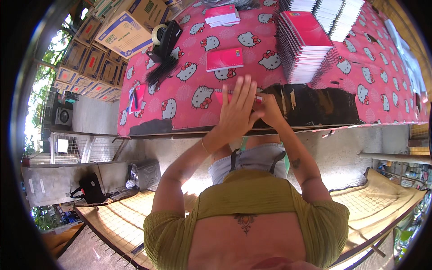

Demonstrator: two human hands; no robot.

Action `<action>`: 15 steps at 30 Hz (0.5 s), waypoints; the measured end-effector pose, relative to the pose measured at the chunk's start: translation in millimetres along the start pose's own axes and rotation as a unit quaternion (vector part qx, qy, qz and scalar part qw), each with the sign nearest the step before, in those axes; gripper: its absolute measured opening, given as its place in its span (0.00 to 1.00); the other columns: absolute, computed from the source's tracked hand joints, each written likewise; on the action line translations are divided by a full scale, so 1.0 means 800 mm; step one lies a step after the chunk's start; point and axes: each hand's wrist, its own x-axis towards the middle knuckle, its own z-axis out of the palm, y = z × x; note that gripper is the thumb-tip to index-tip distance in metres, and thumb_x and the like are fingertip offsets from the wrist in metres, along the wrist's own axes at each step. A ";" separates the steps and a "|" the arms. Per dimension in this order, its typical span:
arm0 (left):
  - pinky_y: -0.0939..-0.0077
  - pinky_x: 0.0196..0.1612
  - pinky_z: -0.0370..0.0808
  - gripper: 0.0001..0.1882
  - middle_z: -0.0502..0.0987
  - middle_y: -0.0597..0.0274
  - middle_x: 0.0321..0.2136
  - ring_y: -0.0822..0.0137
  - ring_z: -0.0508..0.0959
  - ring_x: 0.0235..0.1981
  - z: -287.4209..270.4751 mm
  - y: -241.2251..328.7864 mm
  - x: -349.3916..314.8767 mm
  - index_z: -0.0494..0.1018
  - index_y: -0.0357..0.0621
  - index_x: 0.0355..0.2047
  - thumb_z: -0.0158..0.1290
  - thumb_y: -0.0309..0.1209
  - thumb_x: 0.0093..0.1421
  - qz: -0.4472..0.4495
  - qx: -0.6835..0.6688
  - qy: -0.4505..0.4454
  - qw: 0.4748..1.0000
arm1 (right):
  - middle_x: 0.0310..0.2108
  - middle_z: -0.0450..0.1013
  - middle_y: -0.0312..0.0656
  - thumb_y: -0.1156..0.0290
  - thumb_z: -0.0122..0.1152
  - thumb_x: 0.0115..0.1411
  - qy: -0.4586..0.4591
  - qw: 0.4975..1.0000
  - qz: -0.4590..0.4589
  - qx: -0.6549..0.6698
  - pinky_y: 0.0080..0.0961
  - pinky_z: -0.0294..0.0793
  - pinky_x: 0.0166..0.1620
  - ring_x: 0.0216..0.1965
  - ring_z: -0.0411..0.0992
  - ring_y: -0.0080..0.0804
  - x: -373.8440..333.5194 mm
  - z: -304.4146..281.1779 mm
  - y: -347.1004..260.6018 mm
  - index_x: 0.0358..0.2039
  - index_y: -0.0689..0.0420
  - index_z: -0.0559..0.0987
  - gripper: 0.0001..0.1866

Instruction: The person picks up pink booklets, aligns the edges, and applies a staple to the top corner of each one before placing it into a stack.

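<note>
Near the table's front edge, my left hand point(238, 108) lies flat with fingers stretched out over a small pink-covered notebook point(219, 97). My right hand point(268, 111) is closed at the notebook's right end, its fingers curled and partly hidden behind my left hand. Most of the notebook is covered by my hands. Just beyond them lies another pink notebook point(225, 59), flat on the table. A small stack of pink-covered pads point(222, 16) sits farther back. To the right stands a tall stack of spiral-bound pink notebooks point(307, 33).
White-paged spiral notebooks point(333, 15) stand at the back right. Black binding coils point(162, 70) lie by a tape dispenser point(167, 41) on the left. A pen point(136, 97) rests near the left edge. The pink tablecloth point(180, 108) is torn over a black patch point(315, 105). Cardboard boxes point(130, 29) are stacked left.
</note>
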 end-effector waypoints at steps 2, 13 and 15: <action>0.33 0.67 0.34 0.43 0.49 0.43 0.70 0.48 0.47 0.72 0.007 0.005 -0.018 0.51 0.34 0.69 0.38 0.58 0.66 0.019 0.007 -0.028 0.999 | 0.29 0.78 0.54 0.74 0.62 0.56 -0.017 0.999 0.028 0.019 0.33 0.75 0.35 0.31 0.80 0.47 0.000 -0.002 0.000 0.42 0.62 0.81 0.13; 0.41 0.70 0.38 0.07 0.81 0.69 0.34 0.66 0.80 0.43 -0.014 -0.038 0.020 0.79 0.50 0.39 0.57 0.34 0.61 0.033 -0.089 0.084 0.992 | 0.35 0.80 0.50 0.72 0.68 0.55 0.031 0.992 -0.108 -0.056 0.30 0.75 0.37 0.34 0.80 0.41 -0.003 -0.023 -0.043 0.45 0.62 0.81 0.17; 0.42 0.70 0.39 0.06 0.81 0.70 0.33 0.67 0.81 0.43 -0.009 -0.037 0.020 0.79 0.51 0.37 0.59 0.32 0.60 0.038 -0.101 0.106 0.988 | 0.34 0.80 0.48 0.71 0.68 0.56 0.024 0.993 -0.109 -0.039 0.28 0.76 0.37 0.34 0.80 0.37 -0.006 -0.049 -0.044 0.44 0.63 0.81 0.16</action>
